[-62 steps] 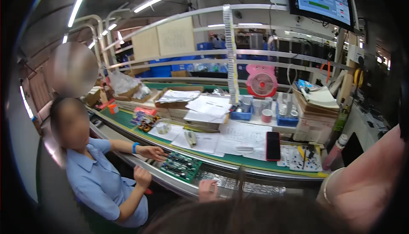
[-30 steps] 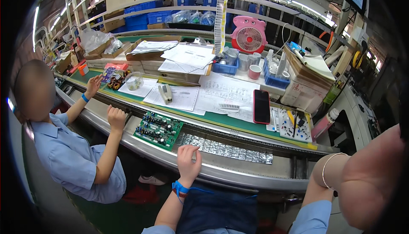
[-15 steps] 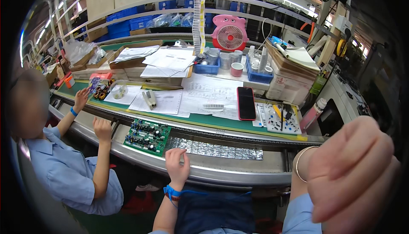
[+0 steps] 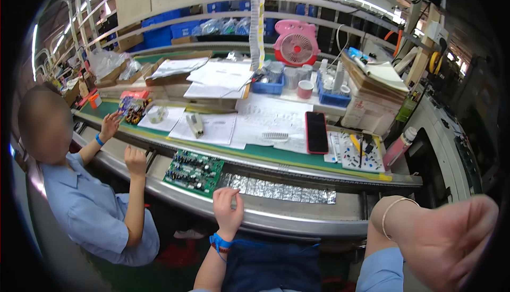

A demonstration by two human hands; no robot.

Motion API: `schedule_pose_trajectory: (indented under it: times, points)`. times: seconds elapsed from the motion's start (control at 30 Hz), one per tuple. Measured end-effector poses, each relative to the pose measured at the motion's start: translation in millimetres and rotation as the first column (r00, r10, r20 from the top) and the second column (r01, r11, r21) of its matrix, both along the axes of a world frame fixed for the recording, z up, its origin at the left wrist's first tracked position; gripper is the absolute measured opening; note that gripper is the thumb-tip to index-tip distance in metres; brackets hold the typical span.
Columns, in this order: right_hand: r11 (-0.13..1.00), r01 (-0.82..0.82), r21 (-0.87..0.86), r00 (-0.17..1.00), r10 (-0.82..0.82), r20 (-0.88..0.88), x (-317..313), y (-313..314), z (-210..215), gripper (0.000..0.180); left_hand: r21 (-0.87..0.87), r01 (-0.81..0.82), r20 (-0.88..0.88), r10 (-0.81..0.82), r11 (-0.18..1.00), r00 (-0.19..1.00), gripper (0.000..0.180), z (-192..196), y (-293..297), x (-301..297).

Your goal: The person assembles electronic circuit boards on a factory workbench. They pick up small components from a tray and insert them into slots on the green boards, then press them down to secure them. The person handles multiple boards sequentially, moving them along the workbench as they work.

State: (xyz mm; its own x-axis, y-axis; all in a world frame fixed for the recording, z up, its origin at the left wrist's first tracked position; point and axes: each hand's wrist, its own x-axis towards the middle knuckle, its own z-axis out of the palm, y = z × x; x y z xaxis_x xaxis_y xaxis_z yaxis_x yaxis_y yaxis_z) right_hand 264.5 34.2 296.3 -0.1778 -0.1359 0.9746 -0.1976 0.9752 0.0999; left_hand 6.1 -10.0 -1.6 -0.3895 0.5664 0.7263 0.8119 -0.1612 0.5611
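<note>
My left hand (image 4: 228,213), with a blue strap at its wrist, is at the near rail of the line. Its fingers are loosely curled and nothing shows between them. Just left of it a green circuit board (image 4: 194,172) filled with components lies on the line. To the right of the board is a silvery segmented strip (image 4: 279,189). Large and close, my right hand (image 4: 449,241) is raised at the lower right, a thin bangle round its wrist. Its fingers are curled in and partly blurred; whatever they may hold is hidden.
Beyond the line a green bench carries papers (image 4: 255,116), a stapler (image 4: 195,125), a phone (image 4: 316,132) and a white board of small parts (image 4: 362,152). A pink bottle (image 4: 399,146) stands at right. A co-worker (image 4: 95,196) sits at left, both hands over the line.
The view has shifted, so the bench appears farther right. My right hand has moved lower and outward to the right. My left hand stays by the board.
</note>
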Motion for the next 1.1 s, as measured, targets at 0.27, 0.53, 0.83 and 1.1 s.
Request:
schedule_pose_trajectory:
  times: [0.27,0.53,0.83,1.1]
  points:
    - [0.537,0.516,-0.667,0.824,-0.1,0.557,-28,89,-107,0.065,-0.007,0.001,-0.01,-0.001,1.0,1.0,0.018,9,4,1]
    - [0.423,0.751,-0.508,0.612,-0.156,0.775,-9,125,-153,0.027,-0.062,-0.277,-0.042,0.274,0.959,0.961,0.03,15,-30,-71]
    - [0.58,0.746,-0.326,0.517,-0.196,0.834,-13,127,-272,0.03,-0.308,-0.563,-0.291,0.488,0.766,0.823,0.044,-28,-29,-162]
    - [0.657,0.712,-0.249,0.525,-0.262,0.81,-53,142,-276,0.028,-0.319,-0.616,-0.27,0.554,0.72,0.788,0.05,-20,-25,-176]
